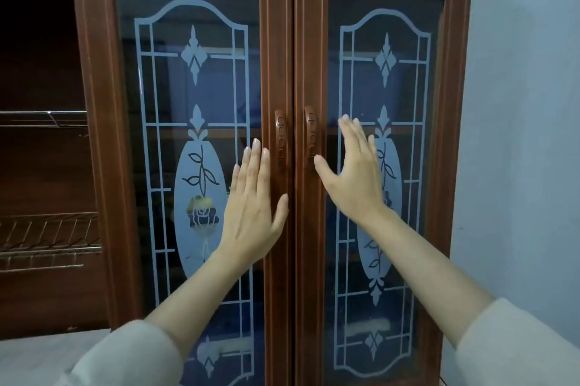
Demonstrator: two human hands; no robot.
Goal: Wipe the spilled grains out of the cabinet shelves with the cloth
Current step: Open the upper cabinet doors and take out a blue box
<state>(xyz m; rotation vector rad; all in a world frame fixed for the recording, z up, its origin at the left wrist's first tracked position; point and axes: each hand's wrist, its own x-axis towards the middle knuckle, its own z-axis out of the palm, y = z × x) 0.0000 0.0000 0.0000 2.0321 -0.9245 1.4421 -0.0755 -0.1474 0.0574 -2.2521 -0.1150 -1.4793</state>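
Both my hands are flat and empty, the left hand (251, 206) beside the left handle (280, 142), the right hand (351, 172) with its thumb nearer the upright right handle (310, 137), the shelves (226, 133) shut behind the glass doors (163, 87), no cloth in sight.

My cabinet (282, 24) is reddish-brown wood grain, with handles (280, 137) of the same brown. Its glass doors (163, 87) are dark blue, etched in frosted white: lattice lines, diamond flourishes, an oval (194, 172) with leafy stems (the left door's shows a rose (204, 216)). My sleeves (125, 354) are cream and the wall (518, 103) is pale blue.
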